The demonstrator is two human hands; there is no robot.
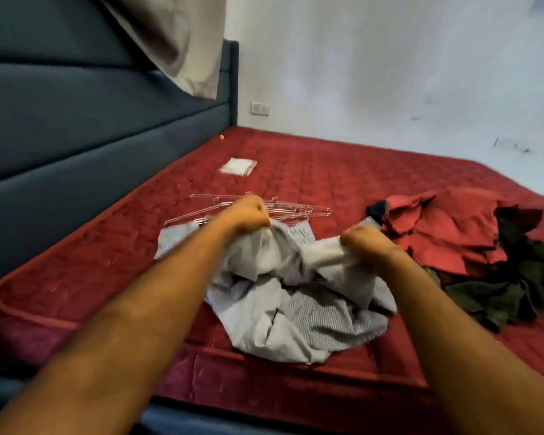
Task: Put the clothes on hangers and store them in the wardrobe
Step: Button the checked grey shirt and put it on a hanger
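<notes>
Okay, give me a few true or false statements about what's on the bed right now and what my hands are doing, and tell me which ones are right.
1. Both the left hand and the right hand grip the grey shirt. True.
2. The wire hangers lie beyond the shirt on the red mattress. True.
3. The shirt already hangs on a hanger. False: no hanger is in it.
4. The pile of red and dark clothes sits left of the shirt. False: it sits to the right.

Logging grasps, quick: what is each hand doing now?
Left hand: grips the crumpled grey patterned fabric garment.
Right hand: grips the same garment.
</notes>
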